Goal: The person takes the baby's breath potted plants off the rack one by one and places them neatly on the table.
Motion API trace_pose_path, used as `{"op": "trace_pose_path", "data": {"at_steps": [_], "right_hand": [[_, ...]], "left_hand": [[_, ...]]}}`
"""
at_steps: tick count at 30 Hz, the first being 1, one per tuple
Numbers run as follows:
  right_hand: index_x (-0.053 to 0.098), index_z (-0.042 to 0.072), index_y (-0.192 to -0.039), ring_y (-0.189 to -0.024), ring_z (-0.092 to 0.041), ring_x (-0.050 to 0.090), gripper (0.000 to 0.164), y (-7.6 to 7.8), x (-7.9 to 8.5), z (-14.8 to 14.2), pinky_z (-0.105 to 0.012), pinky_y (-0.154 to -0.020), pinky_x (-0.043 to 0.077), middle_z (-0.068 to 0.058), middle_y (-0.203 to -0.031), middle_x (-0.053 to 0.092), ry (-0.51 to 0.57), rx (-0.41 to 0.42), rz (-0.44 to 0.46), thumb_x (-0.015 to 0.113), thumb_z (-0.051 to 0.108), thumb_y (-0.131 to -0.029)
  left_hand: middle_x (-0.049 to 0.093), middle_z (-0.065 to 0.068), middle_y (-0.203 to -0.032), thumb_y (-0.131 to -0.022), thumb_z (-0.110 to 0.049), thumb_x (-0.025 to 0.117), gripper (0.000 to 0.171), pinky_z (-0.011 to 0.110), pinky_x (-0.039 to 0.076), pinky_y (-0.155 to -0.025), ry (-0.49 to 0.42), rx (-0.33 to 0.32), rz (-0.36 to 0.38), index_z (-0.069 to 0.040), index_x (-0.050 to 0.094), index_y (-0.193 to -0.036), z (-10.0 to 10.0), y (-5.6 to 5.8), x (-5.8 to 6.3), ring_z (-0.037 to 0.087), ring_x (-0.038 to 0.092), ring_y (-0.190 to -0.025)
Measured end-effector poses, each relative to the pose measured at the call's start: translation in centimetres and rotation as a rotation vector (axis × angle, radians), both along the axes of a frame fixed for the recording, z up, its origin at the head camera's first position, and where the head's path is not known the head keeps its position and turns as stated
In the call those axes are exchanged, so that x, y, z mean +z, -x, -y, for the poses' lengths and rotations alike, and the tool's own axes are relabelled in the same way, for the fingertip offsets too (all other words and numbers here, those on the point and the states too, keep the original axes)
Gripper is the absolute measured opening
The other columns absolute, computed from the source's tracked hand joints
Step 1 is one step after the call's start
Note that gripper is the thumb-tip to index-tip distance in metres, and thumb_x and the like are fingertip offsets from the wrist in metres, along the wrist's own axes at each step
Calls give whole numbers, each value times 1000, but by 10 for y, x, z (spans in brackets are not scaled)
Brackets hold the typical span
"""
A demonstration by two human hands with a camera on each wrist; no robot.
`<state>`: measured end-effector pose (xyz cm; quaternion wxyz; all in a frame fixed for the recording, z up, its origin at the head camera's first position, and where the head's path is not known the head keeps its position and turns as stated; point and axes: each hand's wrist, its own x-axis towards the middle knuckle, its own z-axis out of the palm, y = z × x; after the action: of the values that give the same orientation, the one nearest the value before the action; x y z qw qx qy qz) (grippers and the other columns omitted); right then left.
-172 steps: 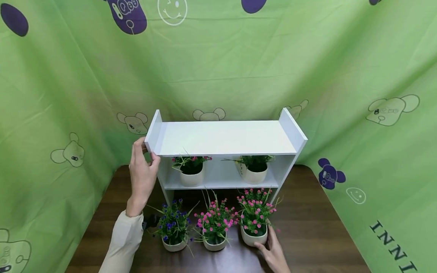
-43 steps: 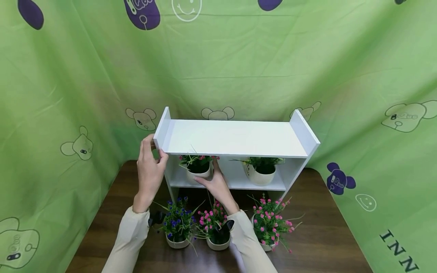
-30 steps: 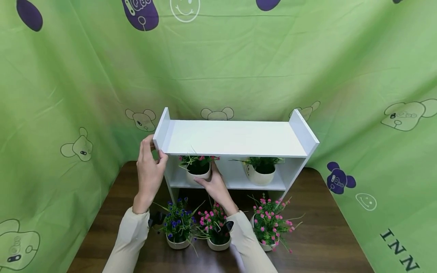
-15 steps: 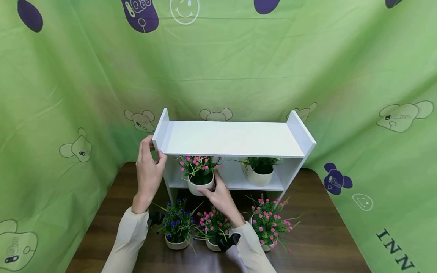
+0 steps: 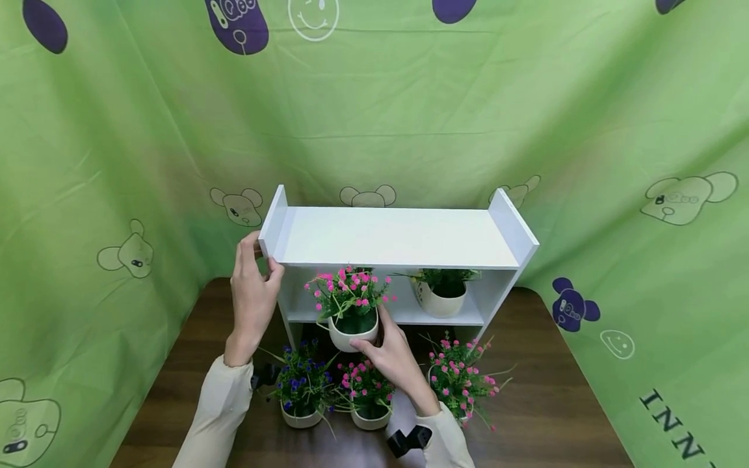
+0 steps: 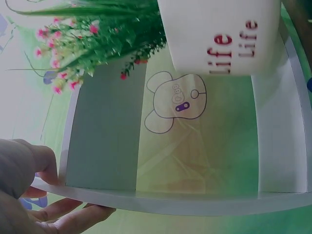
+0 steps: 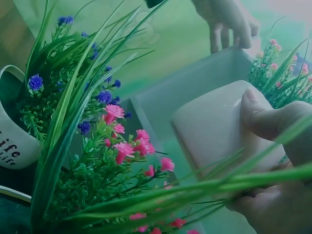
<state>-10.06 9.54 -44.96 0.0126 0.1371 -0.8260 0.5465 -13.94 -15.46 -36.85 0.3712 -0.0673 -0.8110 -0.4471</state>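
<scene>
My left hand [image 5: 253,299] holds the left side panel of a white shelf unit [image 5: 398,237], thumb in front and fingers behind. In the left wrist view, that hand's fingers [image 6: 80,217] lie along the panel's outer side. My right hand [image 5: 398,361] grips a potted plant [image 5: 354,335] with pink flowers and a cream pot, off the middle shelf and in front of it. "Life" lettering shows on the plant's pot [image 6: 219,39] in the left wrist view. Seen from the right wrist, the thumb presses the smooth pot [image 7: 219,122], which is tilted in that picture.
Another potted plant [image 5: 441,302] stands at the right of the middle shelf [image 5: 404,316]. On the brown table before the unit are a blue-flowered plant [image 5: 301,383], a pink-flowered plant [image 5: 368,390] and another pink one [image 5: 459,377]. A green printed curtain [image 5: 374,130] hangs behind.
My right hand moved from the table's right plant to the plant on the middle shelf's left, took hold of it and drew it forward. The left hand keeps its hold on the panel.
</scene>
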Motion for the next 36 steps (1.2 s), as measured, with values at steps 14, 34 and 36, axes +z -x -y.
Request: {"op": "trace_pose_path", "data": {"at_steps": [14, 34, 36], "right_hand": [[24, -14, -161, -121, -40, 65, 93, -32, 8, -21, -40, -89, 61, -37, -147, 52, 75, -20, 44, 83, 12, -93], [45, -8, -151, -130, -41, 60, 76, -78, 17, -69, -33, -105, 54, -27, -141, 61, 24, -142, -27, 86, 6, -88], [48, -9, -146, -126, -41, 62, 71, -80, 16, -75, -26, -101, 55, -27, -137, 64, 18, -163, -45, 86, 5, -87]], "left_hand": [[56, 30, -128, -98, 11, 55, 48, 56, 63, -67, 10, 5, 0, 0, 45, -143, 2, 0, -1, 45, 66, -105], [56, 31, -128, -97, 13, 55, 48, 59, 64, -68, 9, -3, -9, 0, 45, -143, 1, 1, 0, 48, 66, -106], [55, 32, -127, -97, 13, 54, 48, 59, 64, -69, 9, -3, -11, 1, 44, -143, 1, 1, -1, 49, 66, -106]]}}
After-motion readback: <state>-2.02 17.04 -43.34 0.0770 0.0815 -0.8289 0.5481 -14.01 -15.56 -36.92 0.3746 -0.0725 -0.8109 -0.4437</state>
